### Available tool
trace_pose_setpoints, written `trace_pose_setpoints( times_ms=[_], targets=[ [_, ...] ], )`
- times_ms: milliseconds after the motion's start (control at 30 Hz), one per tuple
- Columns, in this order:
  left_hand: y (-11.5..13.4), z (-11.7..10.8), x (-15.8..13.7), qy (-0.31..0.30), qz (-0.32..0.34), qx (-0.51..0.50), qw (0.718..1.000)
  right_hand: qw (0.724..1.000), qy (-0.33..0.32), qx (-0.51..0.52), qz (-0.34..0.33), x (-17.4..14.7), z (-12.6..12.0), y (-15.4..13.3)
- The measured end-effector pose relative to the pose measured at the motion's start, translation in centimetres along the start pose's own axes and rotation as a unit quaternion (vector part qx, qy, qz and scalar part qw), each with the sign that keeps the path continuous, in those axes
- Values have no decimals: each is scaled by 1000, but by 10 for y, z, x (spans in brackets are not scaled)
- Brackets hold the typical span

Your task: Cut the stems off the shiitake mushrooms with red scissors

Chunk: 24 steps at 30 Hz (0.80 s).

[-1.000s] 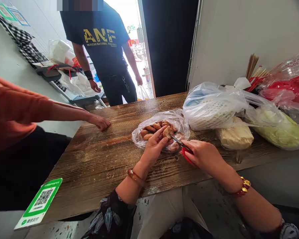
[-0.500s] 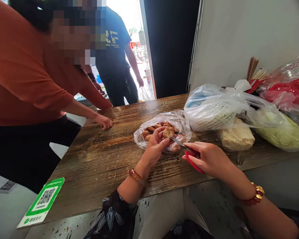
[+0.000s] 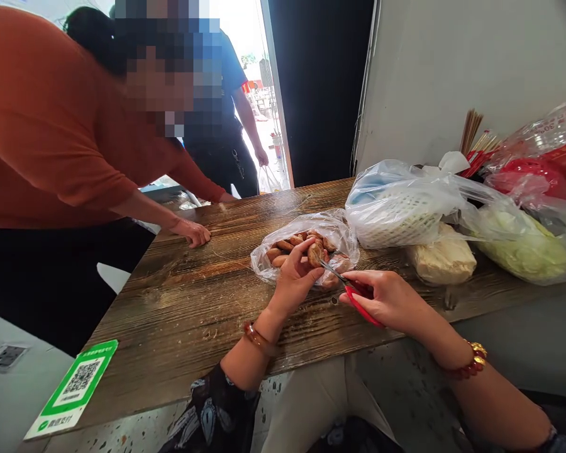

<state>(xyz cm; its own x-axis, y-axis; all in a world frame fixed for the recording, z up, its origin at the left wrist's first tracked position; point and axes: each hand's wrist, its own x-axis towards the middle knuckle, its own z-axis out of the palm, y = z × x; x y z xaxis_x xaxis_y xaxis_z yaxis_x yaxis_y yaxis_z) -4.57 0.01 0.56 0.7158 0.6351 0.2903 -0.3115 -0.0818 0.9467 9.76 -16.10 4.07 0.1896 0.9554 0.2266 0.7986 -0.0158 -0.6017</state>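
My left hand (image 3: 296, 272) is closed on a brown, rounded food piece (image 3: 316, 253) whose exact kind I cannot make out. It is held over a clear plastic bag (image 3: 265, 272) of similar smooth brown pieces (image 3: 283, 245). In my right hand (image 3: 387, 299) are red-handled scissors (image 3: 357, 301), fingers wrapped round the handles. The scissors point up and left, their tips at the lower right side of the held piece. How far the tips go into it cannot be seen.
Plastic bags (image 3: 391, 201), a pale wrapped block (image 3: 446, 258), bagged green vegetable (image 3: 523, 245) and wooden skewers (image 3: 471, 131) crowd the right of the wooden table (image 3: 179, 314). A green QR card (image 3: 73, 390) lies front left. A co-worker's hand (image 3: 193, 233) rests on the far left edge.
The held piece has turned from its pale wrinkled side to a browner side. The scissor blades now look slightly apart. The co-worker in orange has shifted, and the view has moved slightly.
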Motion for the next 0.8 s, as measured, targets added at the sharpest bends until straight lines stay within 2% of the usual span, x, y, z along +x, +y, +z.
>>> trace_pose_setpoints(
  times_ms=[200, 333, 433, 633, 800],
  targets=[
    [0, 4, -1, 37, 37, 57, 997, 1000, -15, 17, 11, 3, 2, -10],
    [-3, 4, -3, 44, 39, 75, 995, 999, -26, 45, -8, 8, 5, -14],
    [-2, 3, -3, 41, 30, 89, 995, 999, -11, 30, -21, 9, 10, -11],
    [6, 1, -1, -13, -8, -8, 1000, 999, 25, -40, -23, 2, 19, 0],
    [11, -3, -1, 1, -45, -82, 996, 990, 43, -132, -20, -9, 7, 1]
  ],
)
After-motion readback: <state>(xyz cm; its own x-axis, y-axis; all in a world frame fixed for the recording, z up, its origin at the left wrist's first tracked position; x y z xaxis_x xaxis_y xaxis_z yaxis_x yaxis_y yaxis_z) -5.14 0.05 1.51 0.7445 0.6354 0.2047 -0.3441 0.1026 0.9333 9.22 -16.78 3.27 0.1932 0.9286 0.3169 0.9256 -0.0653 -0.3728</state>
